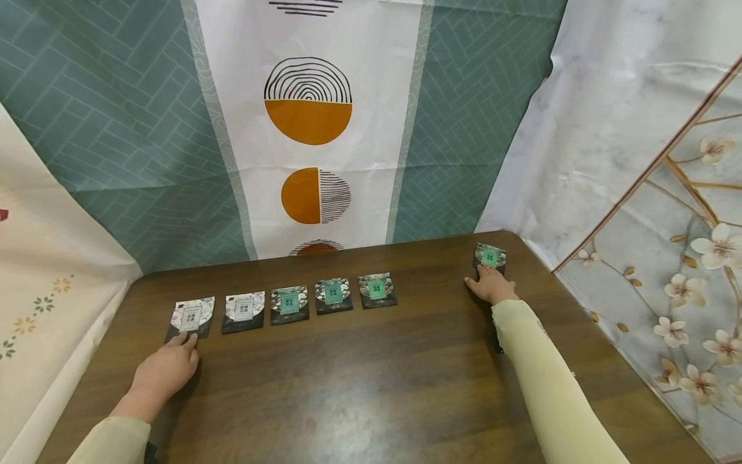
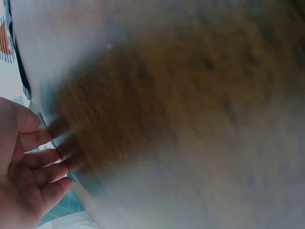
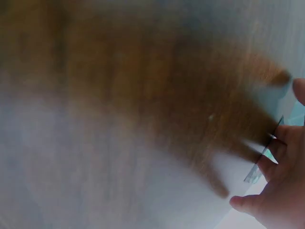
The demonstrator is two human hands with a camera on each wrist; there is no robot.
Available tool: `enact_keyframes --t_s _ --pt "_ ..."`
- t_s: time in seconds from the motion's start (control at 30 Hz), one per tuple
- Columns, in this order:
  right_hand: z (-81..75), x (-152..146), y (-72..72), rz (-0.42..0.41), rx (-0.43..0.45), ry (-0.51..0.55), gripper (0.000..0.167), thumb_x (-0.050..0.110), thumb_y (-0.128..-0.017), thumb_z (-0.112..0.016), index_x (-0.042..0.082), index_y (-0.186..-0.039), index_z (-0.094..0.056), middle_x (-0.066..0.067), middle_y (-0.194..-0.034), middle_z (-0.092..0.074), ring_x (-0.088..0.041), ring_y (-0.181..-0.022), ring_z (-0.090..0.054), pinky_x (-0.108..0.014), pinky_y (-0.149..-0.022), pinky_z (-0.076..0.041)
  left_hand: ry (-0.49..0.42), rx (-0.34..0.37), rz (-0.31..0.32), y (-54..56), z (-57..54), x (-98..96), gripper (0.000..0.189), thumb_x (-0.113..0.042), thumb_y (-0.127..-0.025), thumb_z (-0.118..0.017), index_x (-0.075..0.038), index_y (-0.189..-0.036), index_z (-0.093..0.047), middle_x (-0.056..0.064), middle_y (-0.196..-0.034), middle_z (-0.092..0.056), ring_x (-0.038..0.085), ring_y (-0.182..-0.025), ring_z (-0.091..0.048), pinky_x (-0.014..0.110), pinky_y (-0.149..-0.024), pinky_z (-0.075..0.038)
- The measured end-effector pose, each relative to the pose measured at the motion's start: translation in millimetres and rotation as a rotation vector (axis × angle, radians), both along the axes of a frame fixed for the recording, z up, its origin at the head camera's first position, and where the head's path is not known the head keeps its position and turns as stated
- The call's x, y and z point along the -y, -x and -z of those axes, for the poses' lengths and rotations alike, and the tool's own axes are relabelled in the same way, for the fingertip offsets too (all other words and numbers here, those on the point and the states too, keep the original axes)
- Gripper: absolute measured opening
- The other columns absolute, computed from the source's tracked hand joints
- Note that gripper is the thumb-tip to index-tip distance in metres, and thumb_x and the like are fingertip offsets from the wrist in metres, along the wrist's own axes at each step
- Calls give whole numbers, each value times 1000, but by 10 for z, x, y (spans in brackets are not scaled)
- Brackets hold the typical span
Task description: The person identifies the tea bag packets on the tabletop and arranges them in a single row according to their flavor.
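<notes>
My left hand [image 1: 167,368] touches the lower edge of the leftmost packet [image 1: 193,314], a small flat square with a white label and dark base, fingertips resting on it. In the left wrist view the fingers of this hand [image 2: 31,174] reach forward, nearly straight. At the far right of the table, my right hand [image 1: 491,285] rests its fingertips on a green-labelled packet [image 1: 489,256], covering its lower part. Its thumb and fingers are spread in the right wrist view, where a sliver of the packet [image 3: 253,174] shows past the fingertips.
Between the hands, a row holds another white-labelled packet [image 1: 243,312] and three green-labelled ones, the last a packet [image 1: 377,290] near the middle. A dark packet edge [image 1: 496,340] peeks from behind the right forearm. Patterned cloth [image 1: 371,129] hangs behind the brown table [image 1: 324,399].
</notes>
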State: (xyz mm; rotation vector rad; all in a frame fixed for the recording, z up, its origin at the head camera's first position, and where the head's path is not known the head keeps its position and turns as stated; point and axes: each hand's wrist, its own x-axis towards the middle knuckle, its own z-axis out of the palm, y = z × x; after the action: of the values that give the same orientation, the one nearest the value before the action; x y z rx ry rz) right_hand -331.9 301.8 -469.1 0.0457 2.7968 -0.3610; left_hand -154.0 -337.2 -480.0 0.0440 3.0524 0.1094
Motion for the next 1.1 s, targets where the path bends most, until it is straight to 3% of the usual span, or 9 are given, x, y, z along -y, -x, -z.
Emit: enact_keyframes --t_s 0.23,0.47,1.1 --pt "-22 36 -36 -62 -5 -29 74 51 -109 -29 -1 -162 -21 -28 -168 -19 -53 -154 -21 -81 -117 -18 -6 21 1 5 -20 1 45 -12 -98 -47 17 -131 -57 44 -137 -51 60 -124 -55 67 -96 -52" --pt "-42 112 -125 -143 -18 -26 69 48 -109 -32 1 -160 -30 -28 -166 -28 -55 -149 -31 -81 -115 -24 -5 42 -1 21 -28 -7 46 -12 -98 -47 16 -133 -57 44 -139 -50 60 -125 -54 67 -96 -52" --pt "2 522 -362 -308 -120 -3 60 42 -110 -37 4 -155 -44 -20 -163 -40 -50 -149 -37 -77 -115 -30 -10 101 -43 33 -39 -3 48 -13 -98 -46 15 -137 -53 44 -142 -46 62 -124 -53 70 -96 -50"
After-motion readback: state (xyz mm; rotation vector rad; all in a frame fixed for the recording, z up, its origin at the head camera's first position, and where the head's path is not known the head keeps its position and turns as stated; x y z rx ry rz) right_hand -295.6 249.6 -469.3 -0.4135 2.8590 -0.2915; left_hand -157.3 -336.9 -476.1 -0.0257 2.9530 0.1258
